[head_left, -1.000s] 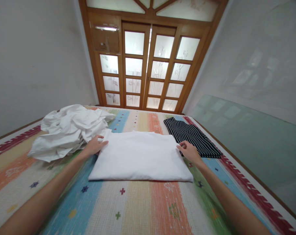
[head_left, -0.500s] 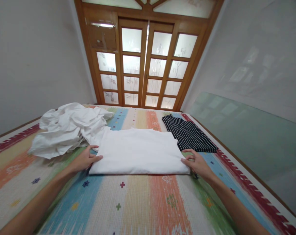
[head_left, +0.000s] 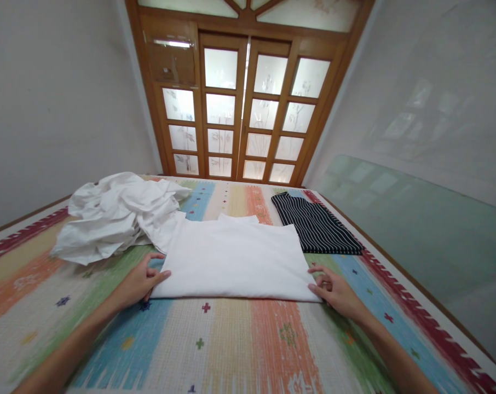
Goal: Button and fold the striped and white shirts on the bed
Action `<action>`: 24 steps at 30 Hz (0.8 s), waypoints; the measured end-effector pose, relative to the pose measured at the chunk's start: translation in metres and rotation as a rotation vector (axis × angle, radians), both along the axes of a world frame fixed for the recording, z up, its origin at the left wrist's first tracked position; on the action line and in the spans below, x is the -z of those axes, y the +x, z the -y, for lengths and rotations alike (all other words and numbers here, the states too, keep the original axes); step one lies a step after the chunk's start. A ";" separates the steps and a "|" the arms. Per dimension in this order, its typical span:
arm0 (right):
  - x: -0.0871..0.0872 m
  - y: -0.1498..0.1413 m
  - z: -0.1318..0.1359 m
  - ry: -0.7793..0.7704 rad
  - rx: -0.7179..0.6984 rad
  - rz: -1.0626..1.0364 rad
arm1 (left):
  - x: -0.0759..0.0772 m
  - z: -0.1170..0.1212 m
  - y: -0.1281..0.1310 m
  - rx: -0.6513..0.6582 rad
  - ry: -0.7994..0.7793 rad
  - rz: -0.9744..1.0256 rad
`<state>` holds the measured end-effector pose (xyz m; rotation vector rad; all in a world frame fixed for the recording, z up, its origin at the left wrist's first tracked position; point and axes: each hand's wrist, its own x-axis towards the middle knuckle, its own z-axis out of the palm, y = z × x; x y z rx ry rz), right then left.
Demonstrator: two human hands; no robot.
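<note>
A white garment, probably a shirt (head_left: 235, 260), lies folded into a wide flat shape in front of me. My left hand (head_left: 139, 280) is at its left edge, thumb on top and fingers curled at the side. At the right edge my right hand (head_left: 334, 290) pinches the cloth the same way, its thumb resting on the fabric. Both hands grip near the front corners. The fingertips under the cloth are hidden. A small white flap shows beyond the far edge of the fold.
Crumpled white cloth (head_left: 116, 216) is heaped at the left, touching the folded garment. Behind the right corner lies a folded black garment with white stripes (head_left: 317, 224). Everything rests on a colourful striped bedspread (head_left: 231, 350). Walls flank both sides; wooden glazed doors (head_left: 242, 109) stand beyond.
Both hands and the near edge of the white shirt have shifted slightly toward me. More of the flap shows behind the far edge. The heap and striped garment stay put.
</note>
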<state>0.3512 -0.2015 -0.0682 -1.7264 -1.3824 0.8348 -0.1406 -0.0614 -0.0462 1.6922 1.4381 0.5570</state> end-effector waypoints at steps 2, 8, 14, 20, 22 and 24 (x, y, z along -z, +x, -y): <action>0.003 0.002 0.000 0.016 -0.022 0.057 | 0.001 0.001 0.000 0.004 0.062 -0.073; -0.007 -0.007 -0.011 0.141 0.078 0.519 | -0.008 -0.002 0.005 -0.084 0.508 -0.358; -0.028 -0.059 -0.054 0.463 -0.094 0.675 | -0.009 0.009 0.071 0.234 0.827 -0.257; -0.012 -0.113 -0.128 0.480 -0.451 0.743 | 0.017 0.038 0.146 0.718 0.753 -0.346; -0.004 -0.125 -0.152 0.437 -0.551 0.819 | 0.024 0.044 0.157 0.764 0.715 -0.379; 0.003 -0.135 -0.172 0.363 -0.608 0.881 | 0.029 0.047 0.159 0.778 0.699 -0.396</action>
